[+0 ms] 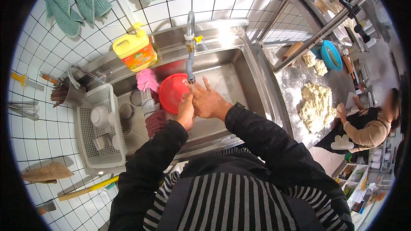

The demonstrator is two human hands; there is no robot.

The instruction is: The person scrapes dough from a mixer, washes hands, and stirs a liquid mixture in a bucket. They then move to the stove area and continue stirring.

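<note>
My left hand [187, 109] and my right hand [208, 100] touch each other under the grey spout of the faucet [190, 61], over a steel sink [253, 86]. Water seems to run onto them. The right hand's fingers are spread; the left hand's fingers are partly hidden against it. Neither hand shows an object in it. Just left of them, a red plastic basket [170, 94] lies in the sink. Pink cloth [147, 79] and a dark red cloth [156, 123] lie over the sink's divider.
A white plastic basket [119, 128] with bowls and cups stands at the left. Behind the sink is a yellow jug [136, 53] with a pump. On the steel counter at right lies dough [316, 106], near a blue bowl [330, 55]. Another person [369, 128] stands beside that counter.
</note>
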